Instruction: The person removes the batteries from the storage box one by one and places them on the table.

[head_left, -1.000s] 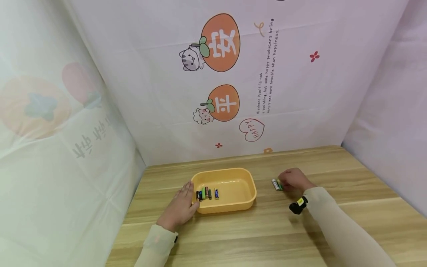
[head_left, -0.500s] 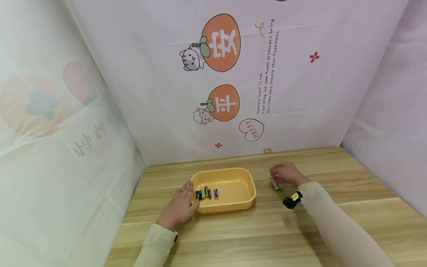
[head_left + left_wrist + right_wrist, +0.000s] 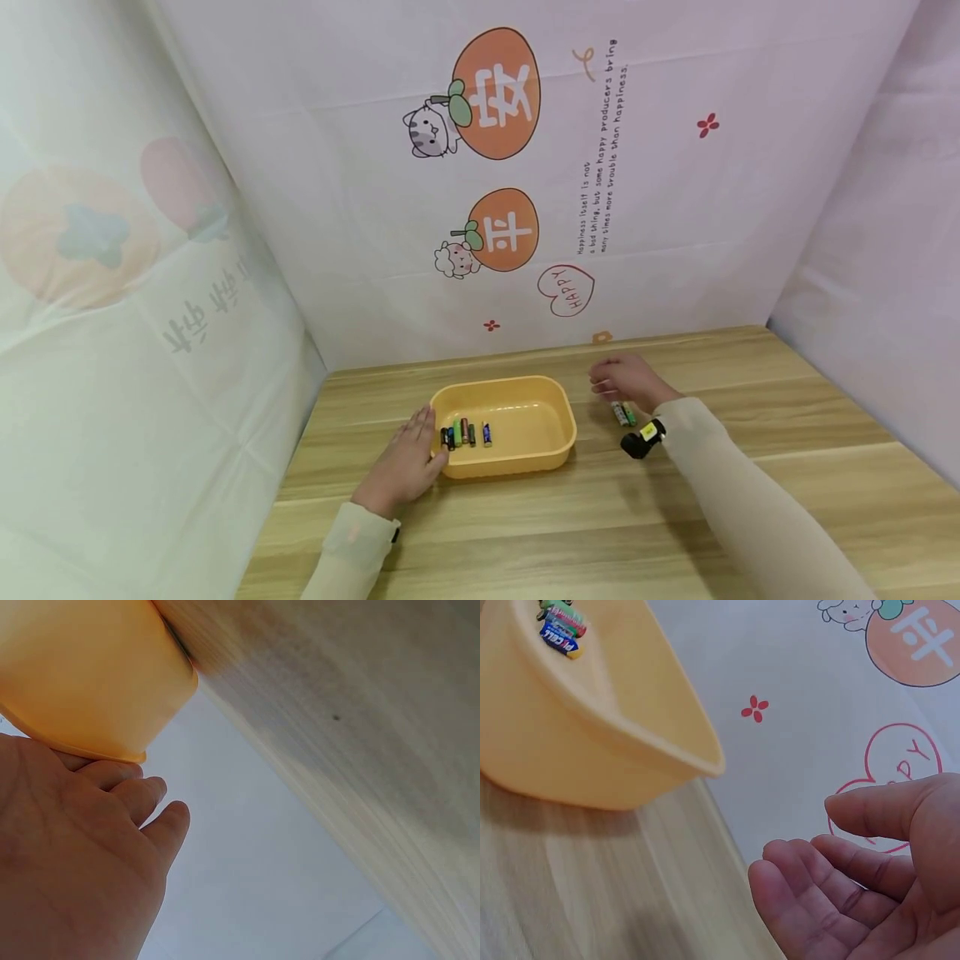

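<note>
My left hand (image 3: 402, 467) rests with straight fingers against the left end of a yellow plastic basin (image 3: 517, 468); the left wrist view shows its fingertips right at the rim. Several batteries lie side by side in the basin's left part, among them a green battery (image 3: 457, 433) and, slightly apart, a blue battery (image 3: 487, 435). To the right of the basin, my right hand (image 3: 632, 380) hovers over the table, loosely curved and holding nothing. Just below it lie a white battery (image 3: 619, 413) and a green-and-yellow battery (image 3: 629, 414), side by side.
The wood-grain table (image 3: 525, 533) runs back to a white printed cloth (image 3: 360, 208) hung as a wall. More cloth closes off the left and right sides. A black wrist camera (image 3: 641, 439) sticks out from the right sleeve, near the loose batteries.
My right hand has lifted off the two batteries on the table and moved left toward the basin, uncovering them. The left hand and the basin have stayed in place.
</note>
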Action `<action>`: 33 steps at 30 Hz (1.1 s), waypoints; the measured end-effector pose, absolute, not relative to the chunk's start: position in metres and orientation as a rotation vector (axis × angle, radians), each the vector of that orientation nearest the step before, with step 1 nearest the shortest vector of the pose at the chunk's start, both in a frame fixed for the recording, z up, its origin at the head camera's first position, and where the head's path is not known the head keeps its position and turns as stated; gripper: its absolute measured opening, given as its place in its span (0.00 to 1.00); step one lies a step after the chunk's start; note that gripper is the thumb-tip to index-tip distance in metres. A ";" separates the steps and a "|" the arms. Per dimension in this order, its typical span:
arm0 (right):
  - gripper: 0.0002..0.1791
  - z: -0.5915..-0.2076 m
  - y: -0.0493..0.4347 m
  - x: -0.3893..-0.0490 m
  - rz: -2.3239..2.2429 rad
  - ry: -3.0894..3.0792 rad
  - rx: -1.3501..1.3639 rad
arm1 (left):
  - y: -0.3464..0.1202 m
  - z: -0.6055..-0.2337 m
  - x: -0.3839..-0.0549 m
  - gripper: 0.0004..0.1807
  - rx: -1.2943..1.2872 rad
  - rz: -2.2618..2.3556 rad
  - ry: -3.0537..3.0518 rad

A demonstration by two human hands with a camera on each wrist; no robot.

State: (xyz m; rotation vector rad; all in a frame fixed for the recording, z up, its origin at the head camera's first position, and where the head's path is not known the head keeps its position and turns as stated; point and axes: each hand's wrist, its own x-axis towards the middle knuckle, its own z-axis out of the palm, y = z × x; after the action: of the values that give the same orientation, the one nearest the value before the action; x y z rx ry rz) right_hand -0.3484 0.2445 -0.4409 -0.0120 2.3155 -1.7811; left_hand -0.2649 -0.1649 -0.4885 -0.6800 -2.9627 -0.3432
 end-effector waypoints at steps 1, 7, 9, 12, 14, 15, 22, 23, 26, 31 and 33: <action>0.20 -0.440 0.243 -0.350 -1.788 2.309 -0.011 | -0.165 -0.488 -0.265 0.38 -0.677 -0.345 -2.966; 0.20 -0.436 0.230 -0.354 -1.797 2.312 -0.042 | -0.165 -0.487 -0.265 0.38 -0.674 -0.353 -2.973; 0.19 -0.435 0.224 -0.355 -1.811 2.306 -0.041 | -0.165 -0.487 -0.265 0.38 -0.677 -0.350 -2.966; 0.18 -0.434 0.217 -0.356 -1.820 2.291 -0.051 | -0.165 -0.488 -0.265 0.38 -0.674 -0.343 -2.973; 0.17 -0.434 0.211 -0.357 -1.831 2.279 -0.060 | -0.165 -0.488 -0.265 0.38 -0.673 -0.348 -2.974; 0.17 -0.434 0.208 -0.357 -1.832 2.278 -0.070 | -0.165 -0.488 -0.265 0.38 -0.672 -0.353 -2.974; 0.16 -0.434 0.192 -0.359 -1.862 2.238 -0.098 | -0.165 -0.491 -0.266 0.38 -0.674 -0.351 -2.961; 0.15 -0.434 0.190 -0.359 -1.865 2.229 -0.093 | -0.165 -0.492 -0.266 0.39 -0.676 -0.349 -2.961; 0.14 -0.436 0.185 -0.359 -1.853 2.222 -0.096 | -0.166 -0.492 -0.266 0.39 -0.677 -0.353 -2.965; 0.15 -0.439 0.175 -0.359 -1.871 2.181 -0.114 | -0.165 -0.492 -0.266 0.39 -0.678 -0.357 -2.960; 0.16 -0.439 0.171 -0.359 -1.878 2.160 -0.107 | -0.165 -0.491 -0.266 0.39 -0.677 -0.352 -2.960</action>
State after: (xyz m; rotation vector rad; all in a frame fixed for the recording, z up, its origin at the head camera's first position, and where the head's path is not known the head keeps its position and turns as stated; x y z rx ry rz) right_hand -0.3593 0.1714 -0.4395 -0.1069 2.1604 -1.8776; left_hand -0.2663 -0.1646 -0.4910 -0.6768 -2.9603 -0.3517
